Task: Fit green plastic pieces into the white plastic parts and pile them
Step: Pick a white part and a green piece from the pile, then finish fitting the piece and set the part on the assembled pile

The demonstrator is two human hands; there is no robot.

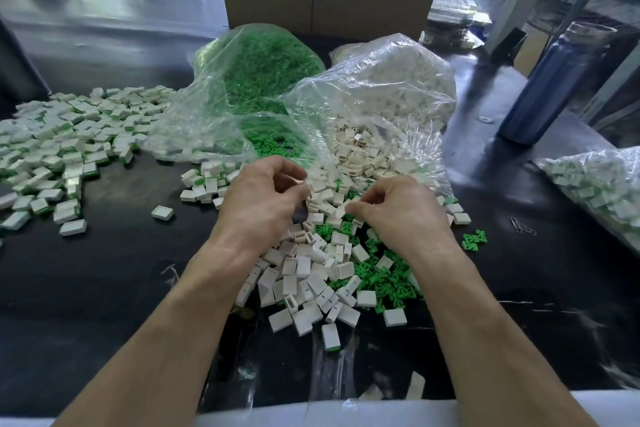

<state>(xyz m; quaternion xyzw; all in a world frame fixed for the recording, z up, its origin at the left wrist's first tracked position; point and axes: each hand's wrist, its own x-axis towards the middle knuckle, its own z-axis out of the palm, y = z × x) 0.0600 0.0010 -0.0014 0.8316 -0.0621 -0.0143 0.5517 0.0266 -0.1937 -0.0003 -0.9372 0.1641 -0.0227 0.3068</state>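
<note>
Picking stage. Left hand (pixel 263 191) curled, contents unclear. Right hand (pixel 391 208) pinches a white part (pixel 341 210) over the loose heap (pixel 311 274), centre. Finished pile (pixel 59 149) at 9 o'clock. Next: take a green piece (pixel 381 279), 5 o'clock, and align it.

Three plastic bags (pixel 367 80), one blue bottle (pixel 550 80), two paperclips (pixel 522 226)

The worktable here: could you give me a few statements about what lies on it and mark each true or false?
1. The green pieces sit in a clear plastic bag behind the hands. True.
2. The blue bottle stands at the left. False: at the right.
3. The pile of finished parts lies at the left. True.
4. The right hand rests flat and open on the table. False: its fingers curl over the loose white parts.
</note>
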